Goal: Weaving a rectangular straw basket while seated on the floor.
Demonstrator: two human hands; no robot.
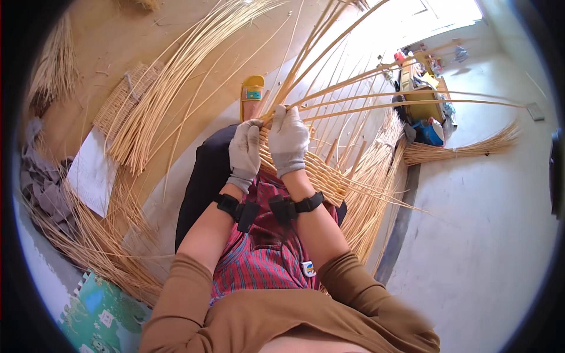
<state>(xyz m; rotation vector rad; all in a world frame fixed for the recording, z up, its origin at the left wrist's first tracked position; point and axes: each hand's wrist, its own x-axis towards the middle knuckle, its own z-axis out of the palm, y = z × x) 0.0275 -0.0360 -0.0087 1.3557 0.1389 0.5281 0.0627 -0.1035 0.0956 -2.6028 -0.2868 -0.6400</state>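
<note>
A partly woven wicker panel [318, 178] rests on my lap over a red striped apron [259, 267], with thicker upright stakes [356, 159] standing out of its far edge. Both my hands wear pale work gloves. My left hand [245, 152] is closed at the panel's left end, its fingertips pinching wicker strands. Right beside it, my right hand [288, 138] pinches long wicker strands [329, 94] that fan out away from me and to the right. The gloves hide exactly which strand each hand grips.
Loose wicker bundles lie on the left [159, 100] and right [376, 188] of me. A woven wicker piece [126, 100] and a white sheet [93, 172] are at left, near grey cloth [47, 176]. A yellow slipper [252, 94] shows ahead. A cluttered yellow cabinet [422, 94] stands far right.
</note>
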